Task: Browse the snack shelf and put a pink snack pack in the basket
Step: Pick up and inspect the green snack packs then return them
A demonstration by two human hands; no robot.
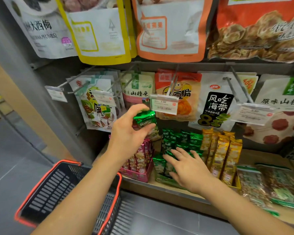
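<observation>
Head view: pink snack packs (140, 159) upright in a pink display box (136, 175) on the shelf (258, 156), just under the left hand (126, 134) and not yet picked. Left hand raised over them, pinching a single green pack (145, 118), apparently lifted out for a look. Right hand (188, 170) empty, fingers spread flat on the neighbouring green packs (182, 139), probably steadying the row; basket (41, 189) low at left beneath the left forearm, within easy reach.

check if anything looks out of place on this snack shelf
The left hand holds a green snack pack above the box of pink snack packs, not a pink one. Nothing looks spilled or damaged.
</observation>
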